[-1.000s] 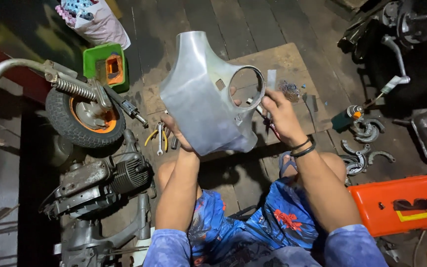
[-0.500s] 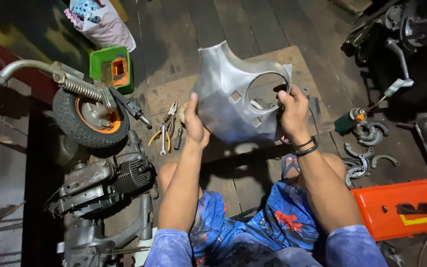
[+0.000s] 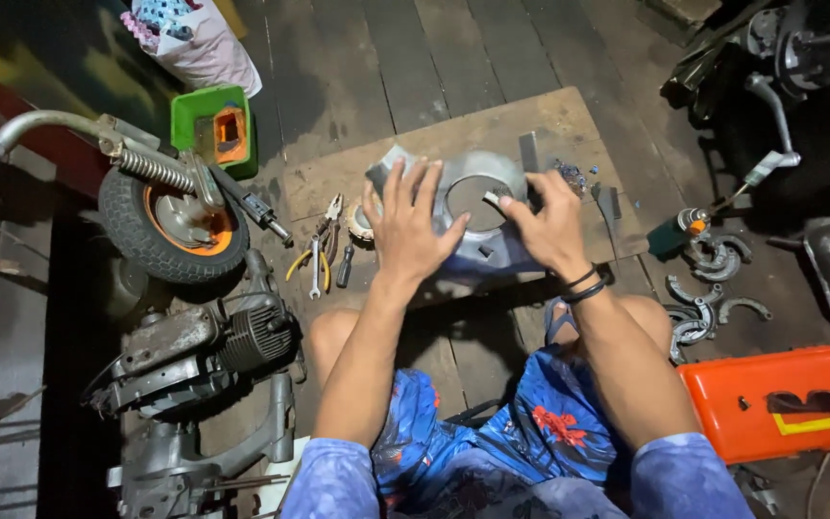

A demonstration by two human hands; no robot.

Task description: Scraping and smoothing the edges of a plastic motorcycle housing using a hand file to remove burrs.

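A silver metal scooter cover (image 3: pixel 477 207) with a round hole lies flat on a wooden board (image 3: pixel 530 120) in front of me. My left hand (image 3: pixel 413 226) rests on its left side, fingers spread over the metal. At the hole's right edge my right hand (image 3: pixel 545 226) grips the cover, thumb and fingers pinched at the rim. A black band sits on my right wrist.
Pliers and a wrench (image 3: pixel 319 255) lie left of the cover. A small wheel with an orange rim (image 3: pixel 175 221), an engine (image 3: pixel 204 351) and a green box (image 3: pixel 213 125) are at the left. An orange case (image 3: pixel 780 399) and curved metal parts (image 3: pixel 713 298) are at the right.
The cover was held upright in both hands. It has been lowered and now lies flat on the board, with both hands still on it.
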